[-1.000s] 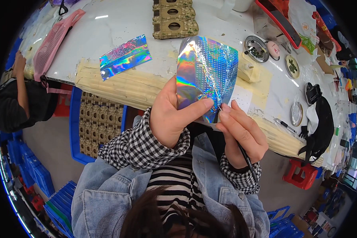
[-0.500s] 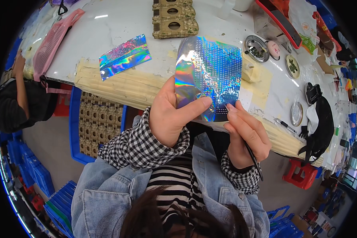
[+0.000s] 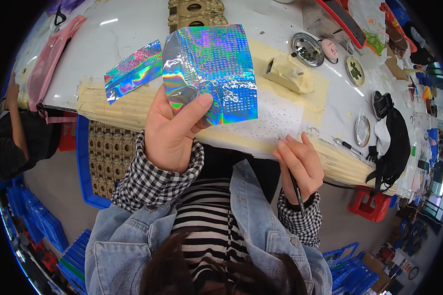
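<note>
My left hand (image 3: 174, 132) grips a shiny holographic sticker sheet (image 3: 226, 73) by its lower left edge, thumb on top, and holds it above the table. My right hand (image 3: 300, 164) is closed around slim black tweezers (image 3: 296, 191), their back end pointing down toward my sleeve. Their tips are apart from the sheet, near a white paper (image 3: 275, 118) dotted with small specks at the table's front edge; whether the tips hold anything is too small to tell. A second holographic sheet (image 3: 133, 73) lies flat to the left.
Camouflage-patterned housings (image 3: 197, 14) stand at the back; more fill a blue crate (image 3: 86, 162) below. A tape-covered block (image 3: 285, 73), a metal dish (image 3: 307, 49) of small dark pieces, a round lid (image 3: 354, 71) and a black bag (image 3: 396, 142) lie to the right. A person's arm (image 3: 17, 118) shows at far left.
My left hand has carried the sticker sheet left and away from my right hand, uncovering the speckled paper. My right hand with the tweezers has stayed near the table edge.
</note>
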`<state>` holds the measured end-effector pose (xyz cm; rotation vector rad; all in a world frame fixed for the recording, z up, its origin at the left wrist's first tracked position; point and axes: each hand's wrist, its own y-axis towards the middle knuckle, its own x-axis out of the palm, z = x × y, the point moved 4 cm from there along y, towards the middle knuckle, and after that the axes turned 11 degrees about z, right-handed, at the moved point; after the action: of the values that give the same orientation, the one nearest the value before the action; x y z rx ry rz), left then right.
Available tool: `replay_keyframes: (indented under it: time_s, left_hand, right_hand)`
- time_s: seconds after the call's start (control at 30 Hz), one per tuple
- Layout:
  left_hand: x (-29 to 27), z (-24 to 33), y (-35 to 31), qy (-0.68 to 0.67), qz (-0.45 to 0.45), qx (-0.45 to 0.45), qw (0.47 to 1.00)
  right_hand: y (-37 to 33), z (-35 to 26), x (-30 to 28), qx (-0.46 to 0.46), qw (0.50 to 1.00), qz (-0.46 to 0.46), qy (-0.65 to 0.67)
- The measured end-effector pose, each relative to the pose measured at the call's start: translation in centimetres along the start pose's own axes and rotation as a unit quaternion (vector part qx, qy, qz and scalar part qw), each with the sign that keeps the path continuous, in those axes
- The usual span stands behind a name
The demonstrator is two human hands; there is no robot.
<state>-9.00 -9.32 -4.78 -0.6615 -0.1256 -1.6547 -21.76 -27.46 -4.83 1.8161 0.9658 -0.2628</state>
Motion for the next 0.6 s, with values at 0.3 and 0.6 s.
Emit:
replay_keyframes:
  time_s: [0.3,0.6]
  left_hand:
    - [0.0,-0.1,0.0,-0.019,0.007,0.0,1.0]
    - [-0.4,-0.1,0.1,-0.005,0.002,-0.008,1.0]
  right_hand:
    - [0.2,0.1,1.7,-0.065,0.997,0.017,-0.048]
    - [0.9,-0.1,2.1,-0.073,0.994,-0.063,-0.057]
